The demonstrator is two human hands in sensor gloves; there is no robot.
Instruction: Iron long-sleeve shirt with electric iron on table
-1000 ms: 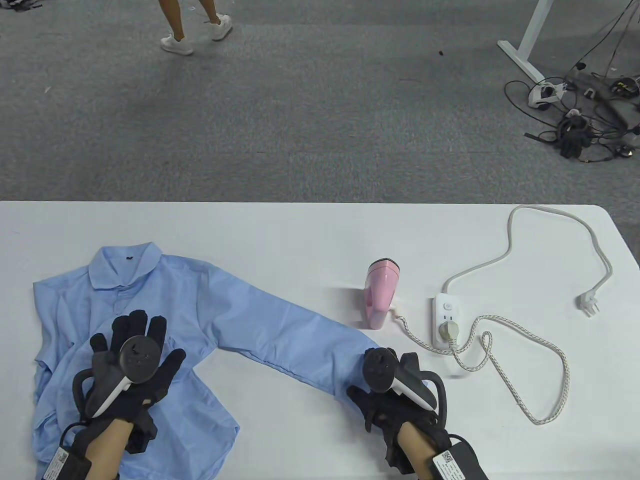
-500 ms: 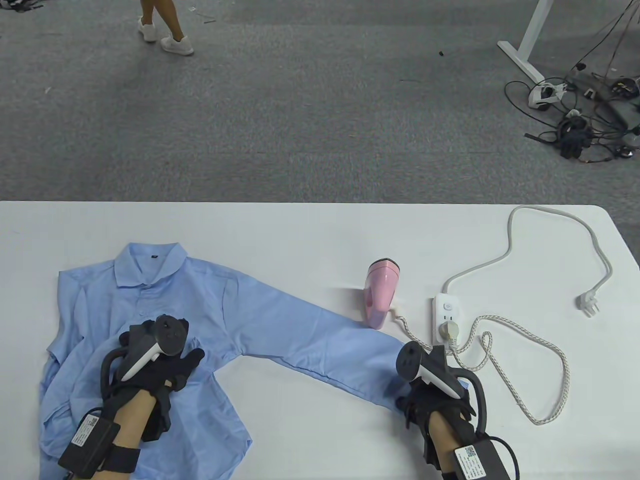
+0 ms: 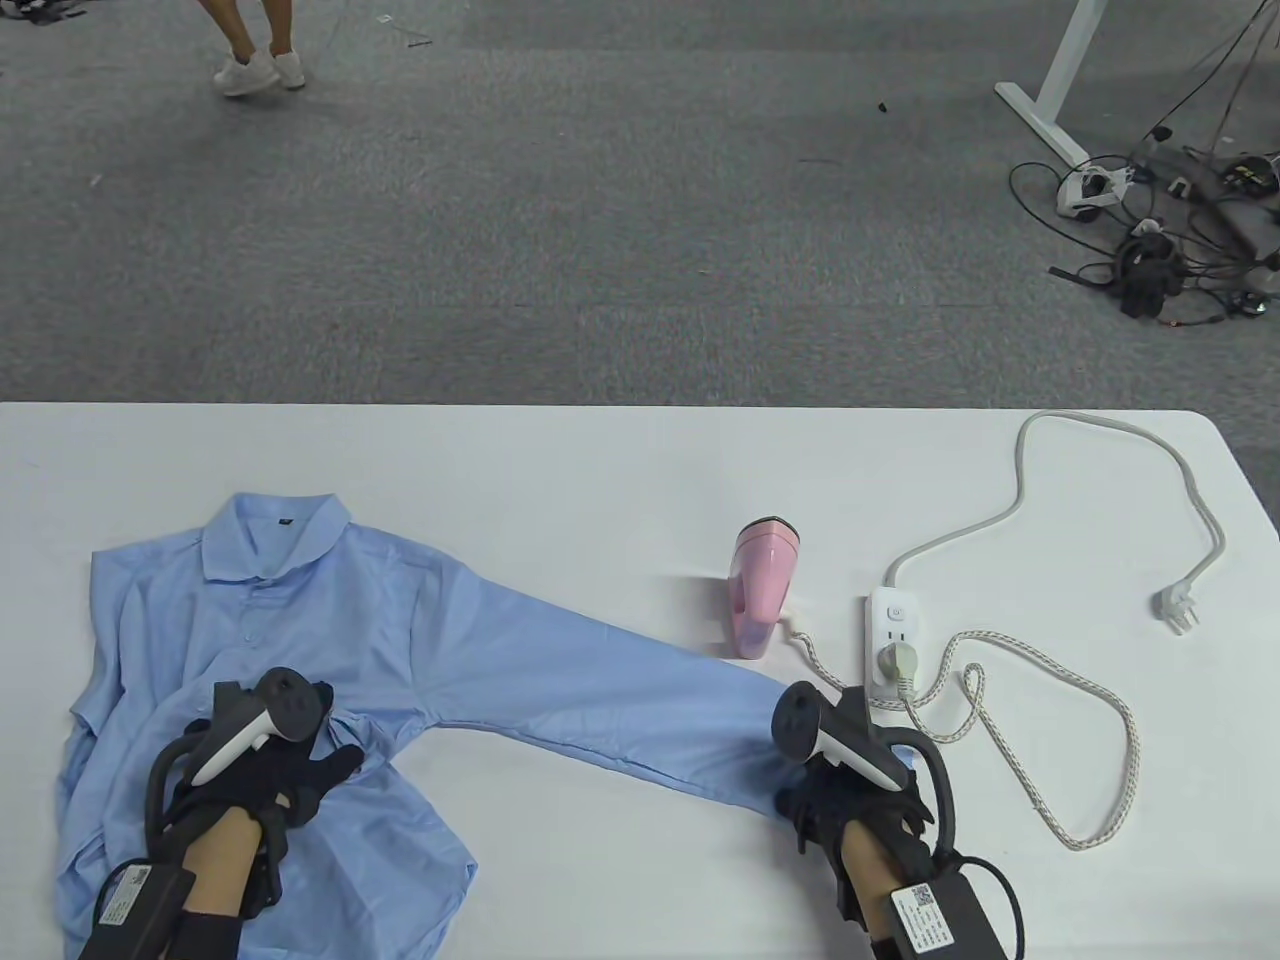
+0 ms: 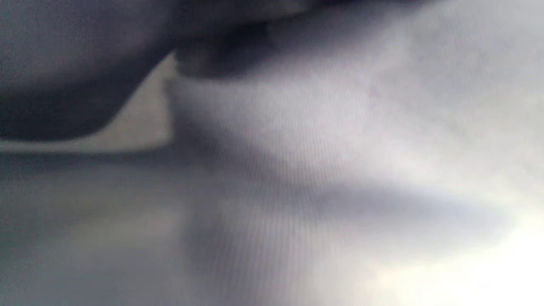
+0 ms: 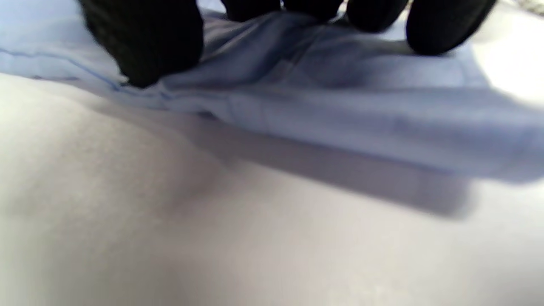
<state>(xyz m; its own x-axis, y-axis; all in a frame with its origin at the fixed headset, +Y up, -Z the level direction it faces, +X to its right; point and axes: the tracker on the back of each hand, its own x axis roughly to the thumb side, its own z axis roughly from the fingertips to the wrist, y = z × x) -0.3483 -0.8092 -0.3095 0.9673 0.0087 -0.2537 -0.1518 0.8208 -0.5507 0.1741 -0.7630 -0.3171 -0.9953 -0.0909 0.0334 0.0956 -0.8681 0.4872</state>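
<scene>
Table white, holding shirt; grey carpet beyond.

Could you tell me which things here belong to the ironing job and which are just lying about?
Job:
- light blue long-sleeve shirt
- pink electric iron
- white power strip, iron's plug in it
- left hand on shirt body
- right hand at sleeve cuff

Lying about:
- tangle of cables and gear on floor
- white desk leg

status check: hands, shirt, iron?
Right hand grips the cuff, sleeve stretched out. Left hand on the shirt body, grip unclear. Iron untouched beside the sleeve, plugged into the strip.
</scene>
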